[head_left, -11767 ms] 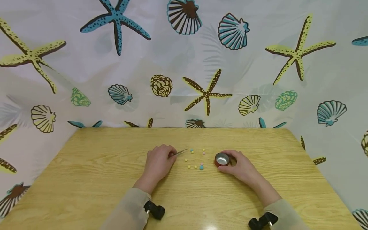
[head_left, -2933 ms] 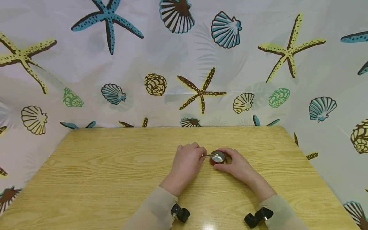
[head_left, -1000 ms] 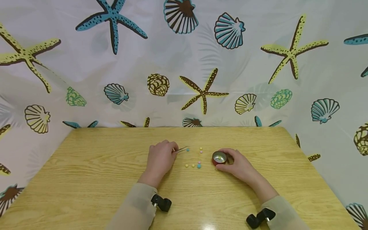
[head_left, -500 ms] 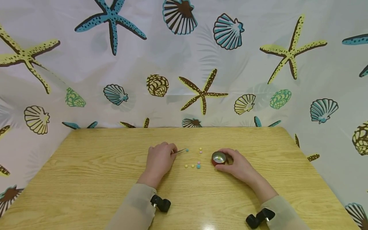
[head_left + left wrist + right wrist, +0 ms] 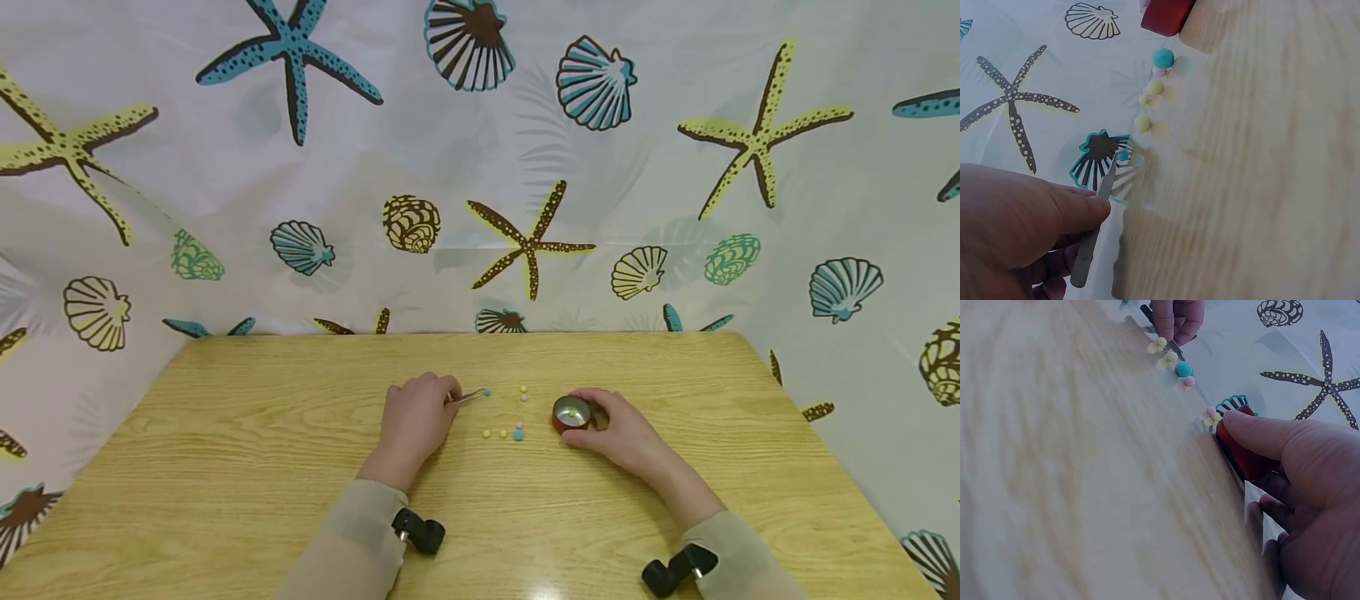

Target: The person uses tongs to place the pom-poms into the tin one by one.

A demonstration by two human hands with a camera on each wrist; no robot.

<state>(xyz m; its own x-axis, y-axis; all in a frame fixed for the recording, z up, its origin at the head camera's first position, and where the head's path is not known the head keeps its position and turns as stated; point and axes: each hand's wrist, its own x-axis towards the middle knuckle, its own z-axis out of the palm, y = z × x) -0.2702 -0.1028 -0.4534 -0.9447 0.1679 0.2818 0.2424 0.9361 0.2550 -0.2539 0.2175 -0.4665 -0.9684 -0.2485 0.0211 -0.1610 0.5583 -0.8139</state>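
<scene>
My left hand (image 5: 416, 421) pinches a pair of metal tweezers (image 5: 1094, 234) between thumb and fingers. The tweezer tips meet a small blue ball (image 5: 487, 392) at the left of the scattered balls. On the right, my right hand (image 5: 622, 429) grips a small round red tin (image 5: 1242, 447) from its right side, thumb and fingers around the wall. The tin's silvery inside faces up, with something small and yellow (image 5: 572, 413) in it. Between the hands lie a larger blue ball (image 5: 518, 435), two pink balls (image 5: 524, 397) and several yellow balls (image 5: 487, 433).
The wooden table (image 5: 262, 433) stretches around both hands. Behind it and at its sides hangs a white cloth (image 5: 352, 167) printed with starfish and shells. Black camera mounts (image 5: 418, 532) sit at both sleeves.
Two yellow balls have left the table since the earliest frame, and yellow now shows in the tin. My left hand has drawn back left from the tin to the small blue ball. My right hand stays.
</scene>
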